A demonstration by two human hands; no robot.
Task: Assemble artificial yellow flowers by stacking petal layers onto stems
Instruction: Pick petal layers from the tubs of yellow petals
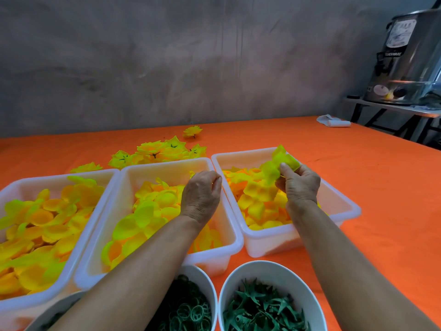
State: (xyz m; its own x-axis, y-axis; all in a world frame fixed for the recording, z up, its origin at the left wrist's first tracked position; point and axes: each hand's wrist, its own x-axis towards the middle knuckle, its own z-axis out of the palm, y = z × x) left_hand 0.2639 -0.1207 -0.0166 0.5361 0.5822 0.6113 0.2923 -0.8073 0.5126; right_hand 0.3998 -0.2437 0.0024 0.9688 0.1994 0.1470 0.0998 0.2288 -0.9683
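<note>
Nearest, below both forearms: two round white bowls, one of dark green plastic rings (188, 311), one of green spiky plastic calyx pieces (260, 311). No stem shows in either hand.

Left hand (202, 197) hovers over the middle white plastic tub (167, 163). Its fingers are curled in, thumb and fingertips closed together near the tub's far right corner. Whether they pinch something small I cannot tell.

Right hand (299, 185) is raised over the right white plastic tub (248, 154), thumb and fingers pinching a yellow-green fabric petal layer (279, 164). The layer fans up and leftward from the fingertips, clear of the loose yellow-orange petals (257, 201) heaped below the palm.

Left of both hands: a third white tub (59, 175) piled with larger yellow petal discs.

Beyond the fingertips, on the orange tablecloth (358, 163): a small cluster of finished yellow flowers (157, 152), one more (192, 131) lying farther back.

Judgement: early going. A handful done, all three tubs well stocked; this flower appears at the first-layer pick.
</note>
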